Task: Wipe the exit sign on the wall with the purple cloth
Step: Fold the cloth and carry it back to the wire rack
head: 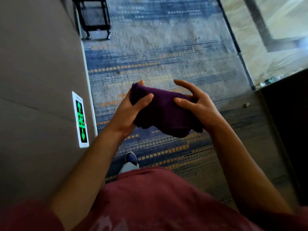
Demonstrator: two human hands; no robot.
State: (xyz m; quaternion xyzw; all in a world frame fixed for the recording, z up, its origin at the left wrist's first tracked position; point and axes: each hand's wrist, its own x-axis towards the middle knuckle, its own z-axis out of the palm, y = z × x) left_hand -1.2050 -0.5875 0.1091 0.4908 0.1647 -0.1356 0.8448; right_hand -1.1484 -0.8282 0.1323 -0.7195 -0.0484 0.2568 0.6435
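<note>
Purple cloth [164,112] is being bunched, left hand [131,112] gripping, right hand [196,105] pinching it, fingers partly splayed; next, reaching low-left to the exit sign [80,120].

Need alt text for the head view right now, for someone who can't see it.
Both hands, left hand and right hand, hold a bunched purple cloth above patterned blue carpet. A green-lit exit sign sits low on the grey wall to the left, untouched.

Likely a hotel or office corridor: patterned blue-and-orange carpet [160,67] down frame centre, lit green exit sign [80,120] low on grey wall [36,72] at left, black wheeled cart [94,17] upper left, polished stone floor [275,39] upper right.
</note>
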